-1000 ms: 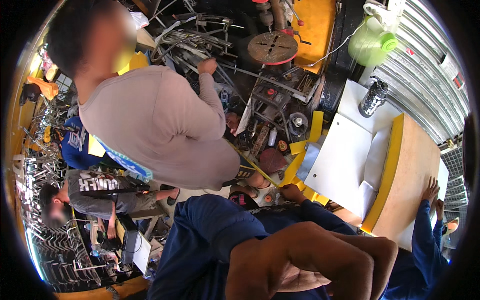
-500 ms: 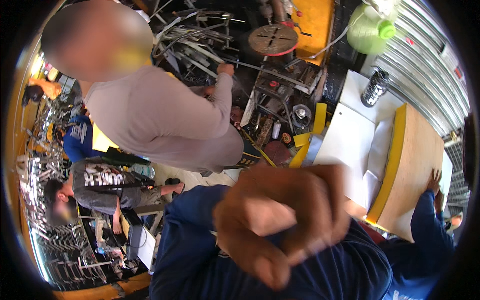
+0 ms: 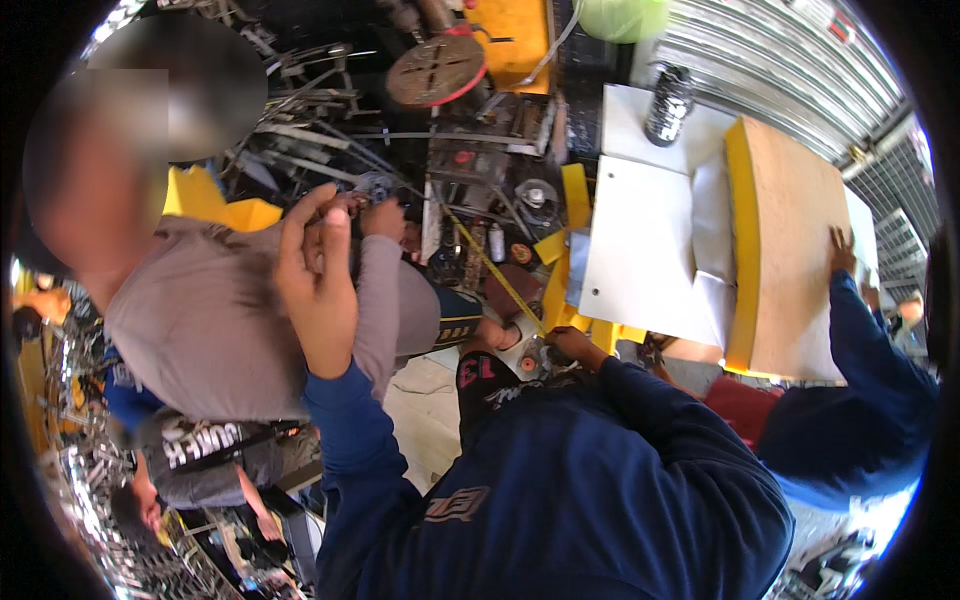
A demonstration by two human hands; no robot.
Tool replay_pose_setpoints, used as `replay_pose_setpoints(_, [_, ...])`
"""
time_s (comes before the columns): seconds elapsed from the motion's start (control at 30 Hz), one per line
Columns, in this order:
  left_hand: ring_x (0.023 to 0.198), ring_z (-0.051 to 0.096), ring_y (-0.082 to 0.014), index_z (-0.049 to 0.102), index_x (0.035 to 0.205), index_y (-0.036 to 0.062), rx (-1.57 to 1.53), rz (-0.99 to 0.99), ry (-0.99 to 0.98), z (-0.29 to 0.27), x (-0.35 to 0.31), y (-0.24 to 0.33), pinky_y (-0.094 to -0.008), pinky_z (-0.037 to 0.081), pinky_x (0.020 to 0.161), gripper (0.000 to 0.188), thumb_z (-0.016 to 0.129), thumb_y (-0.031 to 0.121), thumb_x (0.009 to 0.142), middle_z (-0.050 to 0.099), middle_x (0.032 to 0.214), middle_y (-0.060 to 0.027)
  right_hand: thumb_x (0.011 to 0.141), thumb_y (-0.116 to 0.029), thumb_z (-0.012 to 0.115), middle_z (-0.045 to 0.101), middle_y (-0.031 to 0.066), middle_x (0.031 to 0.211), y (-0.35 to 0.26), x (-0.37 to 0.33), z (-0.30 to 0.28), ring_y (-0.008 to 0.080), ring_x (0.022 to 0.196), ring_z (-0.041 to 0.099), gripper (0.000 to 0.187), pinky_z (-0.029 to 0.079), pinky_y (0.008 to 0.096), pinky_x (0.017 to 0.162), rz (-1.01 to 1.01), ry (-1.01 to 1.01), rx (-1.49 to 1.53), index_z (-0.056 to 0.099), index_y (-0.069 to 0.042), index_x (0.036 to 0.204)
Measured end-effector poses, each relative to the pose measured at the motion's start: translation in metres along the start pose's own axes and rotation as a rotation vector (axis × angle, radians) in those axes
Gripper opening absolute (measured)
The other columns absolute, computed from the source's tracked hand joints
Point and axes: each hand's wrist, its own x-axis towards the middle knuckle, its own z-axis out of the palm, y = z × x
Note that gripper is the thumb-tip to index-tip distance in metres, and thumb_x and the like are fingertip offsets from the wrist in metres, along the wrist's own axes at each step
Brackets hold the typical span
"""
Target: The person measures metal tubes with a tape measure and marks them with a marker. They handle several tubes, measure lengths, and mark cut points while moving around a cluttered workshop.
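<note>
My left hand (image 3: 322, 290) is raised in front of a co-worker's grey sleeve. Its fingers are partly bent and apart, and I see nothing held in it. Lower and to the right, my right hand (image 3: 577, 345) is closed at the near end of a yellow tape measure (image 3: 492, 265). The blade stretches up and left from there; its case is hidden. The co-worker's hand (image 3: 383, 219) is near the blade's far end, among metal parts, and I cannot tell what it grips.
A white board (image 3: 640, 250) and a yellow-edged wooden panel (image 3: 800, 240) lie to the right; another person's hand (image 3: 842, 250) rests on the panel. A dark bottle (image 3: 669, 105) stands behind. Yellow foam pieces (image 3: 575, 195), a round metal plate (image 3: 437, 70) and metal scrap (image 3: 310, 140) crowd the far side.
The view has shifted. My left hand, blurred close in front before, is now farther off to the left with its fingers up. My right hand has come into sight by the tape measure.
</note>
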Motion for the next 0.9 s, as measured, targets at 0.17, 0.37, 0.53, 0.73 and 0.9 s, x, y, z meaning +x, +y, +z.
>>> replay_pose_setpoints(0.17, [0.105,0.061,-0.0372,0.066,0.124,0.0026,0.716,0.288,-0.137,0.004,-0.024,-0.044,-0.0456,0.048,0.093,0.033,0.066,0.026,0.101,0.066,0.117,-0.0196,0.091,-0.035,0.065,0.074,0.0207,0.118,0.013,-0.018,0.001,0.0382,0.107,0.071,0.041,0.056,0.0446,0.09,-0.086,-0.014,-0.092,0.074,-0.002,0.115])
replay_pose_setpoints(0.37, [0.116,0.057,-0.0444,0.064,0.122,0.0001,0.636,0.319,-0.826,0.029,-0.113,-0.065,-0.0528,0.044,0.1,0.039,0.066,0.031,0.098,0.062,0.123,-0.0225,0.085,-0.026,0.063,0.076,0.0217,0.107,0.012,-0.062,0.013,0.0386,0.098,0.074,0.028,0.059,0.05,0.081,0.047,0.211,-0.436,0.08,-0.006,0.096])
replay_pose_setpoints(0.53, [0.109,0.062,-0.0395,0.067,0.116,-0.0022,0.188,0.274,-1.241,0.063,-0.179,-0.081,-0.0477,0.049,0.096,0.033,0.067,0.025,0.097,0.065,0.115,-0.0221,0.082,-0.035,0.07,0.078,0.0172,0.104,0.046,-0.172,0.036,0.0354,0.097,0.075,0.034,0.059,0.0493,0.083,0.276,0.364,-0.39,0.08,-0.011,0.104])
replay_pose_setpoints(0.73, [0.097,0.069,-0.0356,0.07,0.114,-0.0024,0.075,0.497,-1.402,0.086,-0.195,-0.069,-0.0419,0.055,0.082,0.03,0.066,0.022,0.099,0.07,0.107,-0.0194,0.081,-0.025,0.067,0.076,0.0158,0.116,0.122,-0.326,0.16,0.0329,0.109,0.073,0.033,0.059,0.045,0.09,0.809,0.597,0.103,0.08,-0.009,0.107])
replay_pose_setpoints(0.9, [0.095,0.07,-0.0354,0.071,0.112,-0.0005,0.276,0.575,-1.643,0.11,-0.242,-0.03,-0.0447,0.054,0.084,0.031,0.07,0.026,0.096,0.071,0.106,-0.0197,0.085,-0.029,0.062,0.075,0.0228,0.109,0.23,-0.418,0.273,0.0357,0.104,0.074,0.035,0.059,0.0445,0.088,0.995,0.948,0.651,0.08,-0.002,0.101])
